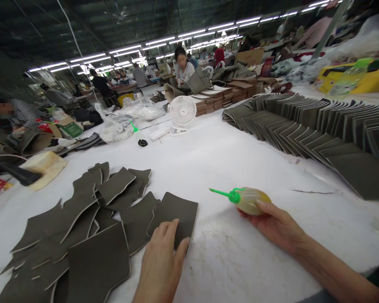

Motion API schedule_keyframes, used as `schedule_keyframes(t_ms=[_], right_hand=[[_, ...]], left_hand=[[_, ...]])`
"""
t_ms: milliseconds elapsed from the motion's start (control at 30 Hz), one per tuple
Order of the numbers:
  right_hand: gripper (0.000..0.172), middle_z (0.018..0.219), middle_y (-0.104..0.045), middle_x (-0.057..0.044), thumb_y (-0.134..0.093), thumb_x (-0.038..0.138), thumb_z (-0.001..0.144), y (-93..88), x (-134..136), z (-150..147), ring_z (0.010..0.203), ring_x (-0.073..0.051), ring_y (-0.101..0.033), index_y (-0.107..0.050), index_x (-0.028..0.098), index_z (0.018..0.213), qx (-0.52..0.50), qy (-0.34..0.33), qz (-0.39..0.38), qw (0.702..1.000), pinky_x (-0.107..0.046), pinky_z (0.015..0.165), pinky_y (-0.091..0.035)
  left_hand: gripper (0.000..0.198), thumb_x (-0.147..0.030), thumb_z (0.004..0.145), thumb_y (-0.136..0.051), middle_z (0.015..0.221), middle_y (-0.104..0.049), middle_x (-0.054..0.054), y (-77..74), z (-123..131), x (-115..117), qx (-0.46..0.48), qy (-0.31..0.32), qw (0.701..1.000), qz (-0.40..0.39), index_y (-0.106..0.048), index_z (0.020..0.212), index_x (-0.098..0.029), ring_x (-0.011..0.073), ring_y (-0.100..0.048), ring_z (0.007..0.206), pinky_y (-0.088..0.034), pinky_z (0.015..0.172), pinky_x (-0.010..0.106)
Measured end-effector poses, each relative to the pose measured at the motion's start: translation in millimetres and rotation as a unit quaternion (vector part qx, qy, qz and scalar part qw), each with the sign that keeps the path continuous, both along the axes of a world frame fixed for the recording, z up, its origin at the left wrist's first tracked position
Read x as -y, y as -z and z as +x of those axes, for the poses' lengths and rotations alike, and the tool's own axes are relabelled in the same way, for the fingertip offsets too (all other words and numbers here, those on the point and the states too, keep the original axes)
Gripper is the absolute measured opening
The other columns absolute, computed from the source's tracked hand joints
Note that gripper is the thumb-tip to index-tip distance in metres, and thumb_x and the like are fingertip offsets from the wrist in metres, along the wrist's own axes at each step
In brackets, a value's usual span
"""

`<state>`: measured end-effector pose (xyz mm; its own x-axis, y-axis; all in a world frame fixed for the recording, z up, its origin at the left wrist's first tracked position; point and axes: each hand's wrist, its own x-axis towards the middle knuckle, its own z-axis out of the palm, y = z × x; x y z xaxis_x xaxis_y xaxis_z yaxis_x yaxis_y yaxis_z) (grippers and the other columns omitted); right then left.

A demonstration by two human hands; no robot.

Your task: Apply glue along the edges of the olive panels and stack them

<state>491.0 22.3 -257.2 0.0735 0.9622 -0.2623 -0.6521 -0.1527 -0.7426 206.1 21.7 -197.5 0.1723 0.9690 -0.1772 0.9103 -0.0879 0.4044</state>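
My left hand (162, 256) lies with its fingers flat on a dark grey cut piece (174, 215), the rightmost of several overlapping grey pieces (82, 227) spread on the white table (227, 168). My right hand (273, 223) grips a small yellowish glue bottle (248, 200) lying on its side, its green nozzle (222, 193) pointing left just above the table.
Rows of folded grey pieces (318, 122) fill the table's right side. A small white fan (182, 111), a black lid (142, 143) and plastic bags (113, 128) sit at the far end. A cream-coloured object (46, 164) lies at left. Other people work at tables behind.
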Motion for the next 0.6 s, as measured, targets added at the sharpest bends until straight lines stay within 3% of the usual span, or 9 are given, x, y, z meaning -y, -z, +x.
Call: schedule_keyframes(t_ms=[100, 267, 433, 467, 533, 600], right_hand=[[0.042, 0.109, -0.068, -0.001, -0.082, 0.037, 0.068, -3.0, 1, -2, 0.106, -0.028, -0.056, -0.069, 0.029, 0.107, 0.036, -0.015, 0.008, 0.999, -0.037, 0.088, -0.051], [0.047, 0.099, -0.068, 0.000, -0.082, 0.047, 0.069, -16.5, -1, -5, 0.097, -0.024, -0.058, -0.064, 0.032, 0.110, 0.088, -0.052, 0.024, 0.994, -0.035, 0.089, -0.047], [0.050, 0.101, -0.070, -0.002, -0.082, 0.047, 0.070, -25.9, -6, -10, 0.097, -0.023, -0.059, -0.065, 0.029, 0.113, 0.072, -0.062, 0.035, 0.995, -0.032, 0.086, -0.049], [0.048, 0.102, -0.070, -0.002, -0.081, 0.046, 0.070, -25.1, -7, -10, 0.098, -0.023, -0.059, -0.066, 0.028, 0.112, 0.063, -0.057, 0.035, 0.996, -0.032, 0.085, -0.049], [0.044, 0.103, -0.071, -0.003, -0.080, 0.044, 0.072, -20.2, -8, -10, 0.099, -0.023, -0.059, -0.068, 0.027, 0.111, 0.043, -0.045, 0.030, 0.998, -0.031, 0.084, -0.051], [0.040, 0.105, -0.071, -0.004, -0.079, 0.041, 0.074, -12.8, -10, -9, 0.100, -0.022, -0.059, -0.069, 0.026, 0.110, 0.022, -0.035, 0.028, 0.999, -0.031, 0.083, -0.051]], left_hand=[[0.048, -0.023, 0.092, -0.042, 0.132, -0.053, 0.016, 11.5, 11, -4, -0.092, 0.018, 0.996, -0.004, -0.049, 0.137, -0.011, 0.0296, -0.050, 0.121, -0.043, 0.102, 0.040], [0.045, -0.016, 0.092, -0.044, 0.123, -0.051, 0.018, 5.3, 27, -8, -0.147, 0.039, 0.988, -0.020, -0.050, 0.136, -0.007, 0.0304, -0.052, 0.113, -0.046, 0.097, 0.041], [0.049, -0.010, 0.086, -0.046, 0.122, -0.052, 0.020, -0.6, 34, -15, -0.153, 0.046, 0.987, -0.026, -0.051, 0.134, -0.005, 0.0334, -0.052, 0.115, -0.048, 0.094, 0.044], [0.048, -0.008, 0.085, -0.045, 0.121, -0.054, 0.018, -2.8, 33, -14, -0.119, 0.052, 0.991, -0.029, -0.053, 0.133, -0.007, 0.0317, -0.053, 0.114, -0.049, 0.093, 0.042], [0.043, -0.012, 0.087, -0.047, 0.114, -0.060, 0.013, -7.9, 25, -7, 0.038, 0.084, 0.995, -0.030, -0.058, 0.129, -0.014, 0.0246, -0.060, 0.103, -0.051, 0.088, 0.035], [0.035, -0.027, 0.092, -0.050, 0.105, -0.064, 0.008, -12.0, 11, 5, 0.273, 0.121, 0.954, -0.003, -0.061, 0.125, -0.022, 0.0179, -0.064, 0.086, -0.054, 0.076, 0.028]])
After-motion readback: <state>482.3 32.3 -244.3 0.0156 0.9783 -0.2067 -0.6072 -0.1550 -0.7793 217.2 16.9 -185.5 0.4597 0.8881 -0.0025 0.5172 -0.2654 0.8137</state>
